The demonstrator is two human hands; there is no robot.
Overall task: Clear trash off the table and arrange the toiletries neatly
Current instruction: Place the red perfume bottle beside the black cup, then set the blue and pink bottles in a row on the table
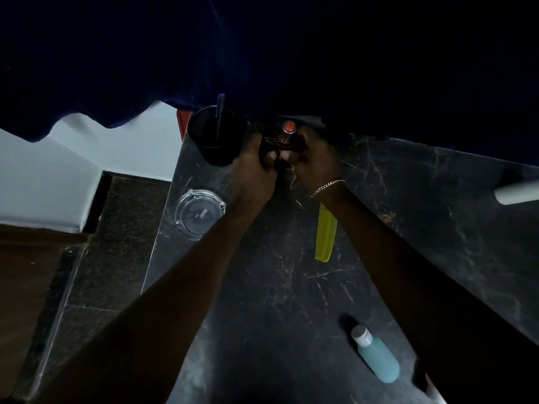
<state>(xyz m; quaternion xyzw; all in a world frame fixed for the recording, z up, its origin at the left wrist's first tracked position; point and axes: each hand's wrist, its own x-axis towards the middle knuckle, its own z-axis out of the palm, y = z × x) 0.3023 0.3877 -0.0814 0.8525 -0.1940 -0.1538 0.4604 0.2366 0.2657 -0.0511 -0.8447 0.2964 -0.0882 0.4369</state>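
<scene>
Both my hands meet at the far side of the dark marble table [291, 301]. My left hand [253, 170] and my right hand [316, 158] are closed together around a dark red tube [287, 135] with an orange-red cap, standing about upright. Just left of them stands a black cup [214, 135] holding a blue pen-like stick [220, 112]. A yellow comb [326, 234] lies flat under my right forearm. A small blue bottle [376, 355] with a grey cap lies on its side near the front right.
A clear glass ashtray [199, 212] sits near the table's left edge. A white cylinder [516, 192] pokes in at the right edge. Dark blue curtain [116, 68] hangs over the far side. Dark floor [116, 228] and a white wall lie left of the table.
</scene>
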